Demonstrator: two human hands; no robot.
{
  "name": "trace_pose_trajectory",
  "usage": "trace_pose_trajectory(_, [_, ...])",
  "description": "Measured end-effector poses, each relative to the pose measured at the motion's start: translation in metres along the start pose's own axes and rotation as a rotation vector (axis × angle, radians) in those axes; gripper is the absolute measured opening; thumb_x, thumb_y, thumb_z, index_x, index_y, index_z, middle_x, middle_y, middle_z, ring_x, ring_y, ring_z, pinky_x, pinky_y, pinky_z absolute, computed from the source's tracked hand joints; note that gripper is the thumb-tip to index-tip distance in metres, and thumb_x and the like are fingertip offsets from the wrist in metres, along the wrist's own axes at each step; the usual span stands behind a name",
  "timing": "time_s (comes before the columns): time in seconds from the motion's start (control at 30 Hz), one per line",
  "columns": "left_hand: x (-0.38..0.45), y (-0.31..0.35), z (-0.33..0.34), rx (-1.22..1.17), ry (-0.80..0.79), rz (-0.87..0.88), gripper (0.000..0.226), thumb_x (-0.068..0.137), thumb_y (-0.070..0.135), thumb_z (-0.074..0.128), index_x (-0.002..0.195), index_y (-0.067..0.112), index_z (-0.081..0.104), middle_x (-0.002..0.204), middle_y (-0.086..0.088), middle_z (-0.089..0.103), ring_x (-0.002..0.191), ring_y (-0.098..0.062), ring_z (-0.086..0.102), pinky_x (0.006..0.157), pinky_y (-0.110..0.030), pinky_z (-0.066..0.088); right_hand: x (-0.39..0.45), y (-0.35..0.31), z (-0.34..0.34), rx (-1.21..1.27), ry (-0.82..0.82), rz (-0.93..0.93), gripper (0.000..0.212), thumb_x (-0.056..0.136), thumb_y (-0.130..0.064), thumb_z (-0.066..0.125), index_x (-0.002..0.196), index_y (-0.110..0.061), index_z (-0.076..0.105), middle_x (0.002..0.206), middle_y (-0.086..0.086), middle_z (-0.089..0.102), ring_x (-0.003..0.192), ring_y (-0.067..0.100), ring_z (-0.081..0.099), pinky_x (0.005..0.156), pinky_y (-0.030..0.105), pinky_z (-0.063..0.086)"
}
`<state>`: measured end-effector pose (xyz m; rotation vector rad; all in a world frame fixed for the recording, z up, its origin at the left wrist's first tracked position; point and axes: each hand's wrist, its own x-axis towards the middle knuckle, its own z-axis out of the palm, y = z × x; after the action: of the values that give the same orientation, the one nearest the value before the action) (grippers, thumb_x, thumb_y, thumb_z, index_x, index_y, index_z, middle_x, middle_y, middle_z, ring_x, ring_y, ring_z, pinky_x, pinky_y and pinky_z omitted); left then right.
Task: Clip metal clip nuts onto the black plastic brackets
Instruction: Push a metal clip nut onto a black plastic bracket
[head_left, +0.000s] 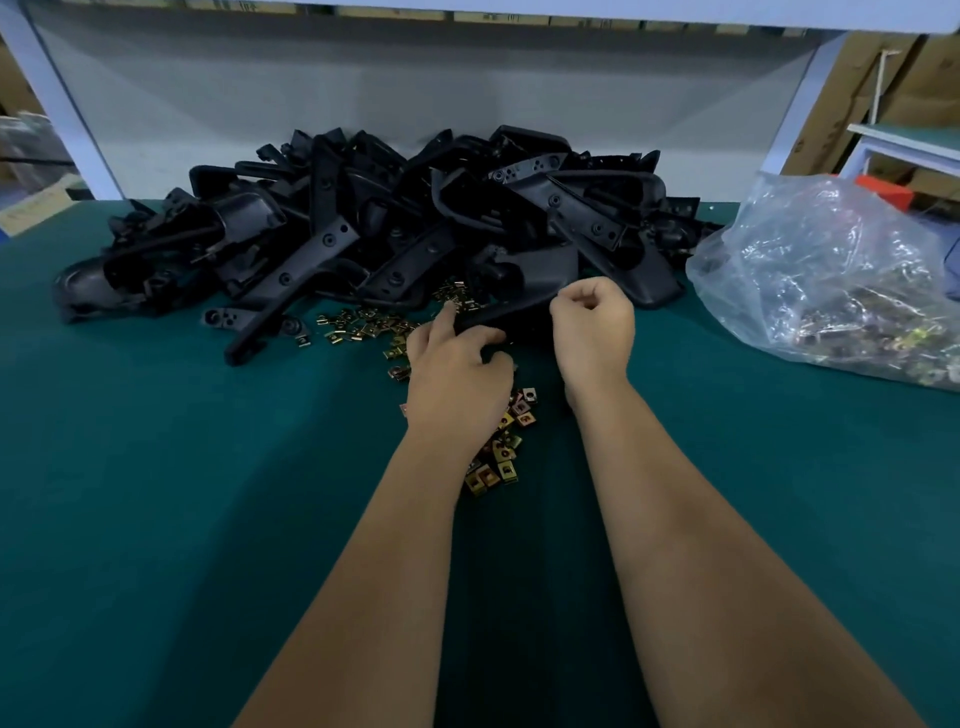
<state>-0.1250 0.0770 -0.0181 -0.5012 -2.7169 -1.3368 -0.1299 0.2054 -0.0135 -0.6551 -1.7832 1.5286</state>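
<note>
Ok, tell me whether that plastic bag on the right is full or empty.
Partly full: the clear plastic bag slumps on the green table with metal clip nuts showing through.

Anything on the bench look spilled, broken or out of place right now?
Nothing looks broken. The clip nuts lie scattered loose on the green mat rather than in the plastic bag, and the black brackets sit in a jumbled heap. It looks like working stock, not a spill.

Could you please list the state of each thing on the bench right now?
Left hand: gripping the held bracket.
Right hand: curled on the same bracket.
Held bracket: lifted between both hands.
Bracket pile: heaped, untouched.
Loose clip nuts: scattered on the mat.
Plastic bag: open, slumped, holding more nuts.
</note>
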Motion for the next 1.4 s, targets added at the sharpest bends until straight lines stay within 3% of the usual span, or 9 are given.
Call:
trace_pose_trajectory(0.23, [-0.001,0.0,0.0,0.193,-0.027,-0.004,0.035,0.098,0.025,0.046,0.119,0.003,0.064,0.163,-0.007,0.022,0.147,-0.023,0.009,0.116,-0.031,0.011,0.008,0.003,0.004,-0.238,-0.014,-0.034,0.045,0.092,-0.026,0.062,0.135,-0.02,0.049,0.126,0.0,0.032,0.115,0.016,0.039,0.085,0.019,0.036])
trace_pose_trajectory(0.43, [-0.001,-0.001,0.0,0.107,0.013,-0.009,0.036,0.097,0.022,0.049,0.126,0.004,0.062,0.163,-0.008,0.022,0.147,-0.022,0.01,0.115,-0.03,0.013,-0.004,0.0,0.005,-0.262,0.04,-0.201,0.015,0.088,-0.03,0.068,0.083,-0.024,0.055,0.108,-0.007,0.039,0.11,0.01,0.031,0.076,0.01,0.027])
trace_pose_trajectory(0.57, [-0.001,0.0,-0.003,-0.057,0.173,0.015,0.035,0.097,0.011,0.047,0.126,0.009,0.067,0.157,-0.002,0.037,0.143,-0.02,0.02,0.101,-0.012,0.012,-0.015,-0.008,0.004,0.053,0.057,-0.212,0.026,0.089,-0.014,0.064,0.073,-0.023,0.045,0.067,-0.012,0.045,0.06,-0.001,0.046,0.055,0.013,0.038])
trace_pose_trajectory(0.67, [-0.005,0.004,-0.008,-0.339,0.302,0.0,0.035,0.096,0.005,0.044,0.107,0.018,0.075,0.123,0.008,0.066,0.12,-0.017,0.051,0.102,-0.02,0.038,-0.017,-0.011,-0.005,0.28,0.212,-0.111,0.031,0.091,-0.004,0.061,0.074,-0.019,0.04,0.06,-0.006,0.04,0.06,0.013,0.052,0.056,0.024,0.045])
trace_pose_trajectory(0.73, [-0.007,0.007,-0.013,-0.605,0.323,-0.108,0.034,0.095,0.005,0.045,0.096,0.02,0.075,0.09,0.015,0.072,0.087,-0.004,0.064,0.073,-0.017,0.053,-0.018,-0.013,-0.011,0.473,0.251,-0.013,0.034,0.089,0.004,0.057,0.072,-0.016,0.035,0.059,-0.003,0.035,0.056,0.015,0.052,0.056,0.025,0.048])
trace_pose_trajectory(0.83, [-0.007,0.008,-0.019,-0.906,0.271,-0.212,0.024,0.098,0.007,0.05,0.093,0.018,0.071,0.092,0.002,0.072,0.083,-0.008,0.064,0.066,-0.018,0.052,-0.029,-0.016,-0.011,0.589,0.152,0.012,0.033,0.085,0.01,0.055,0.07,-0.014,0.037,0.058,-0.002,0.038,0.057,0.017,0.048,0.057,0.023,0.051])
trace_pose_trajectory(0.97, [-0.009,0.007,-0.018,-1.029,0.078,-0.15,0.016,0.1,0.026,0.056,0.092,0.015,0.063,0.098,-0.005,0.07,0.094,-0.017,0.067,0.088,-0.033,0.057,-0.057,-0.022,0.004,0.436,-0.203,-0.107,0.017,0.086,0.002,0.063,0.077,-0.011,0.056,0.066,-0.005,0.068,0.066,0.013,0.066,0.07,0.031,0.058])
trace_pose_trajectory(1.13, [-0.004,-0.004,-0.032,-1.139,0.349,-0.259,0.006,0.101,0.008,0.05,0.101,0.012,0.053,0.101,-0.008,0.064,0.094,-0.025,0.061,0.092,-0.042,0.051,-0.069,-0.015,0.014,-0.127,-0.433,-0.481,0.004,0.084,-0.014,0.066,0.088,-0.012,0.066,0.084,-0.005,0.069,0.084,0.011,0.065,0.075,0.034,0.055])
trace_pose_trajectory(1.4, [0.009,-0.036,-0.048,-0.891,0.648,-0.333,0.024,0.102,0.008,0.036,0.124,0.016,0.042,0.094,0.01,0.05,0.072,-0.005,0.044,0.064,-0.018,0.039,-0.042,-0.005,-0.002,-0.313,-0.327,-0.137,0.03,0.096,-0.027,0.047,0.12,-0.034,0.063,0.108,-0.024,0.059,0.081,-0.013,0.056,0.066,0.017,0.043])
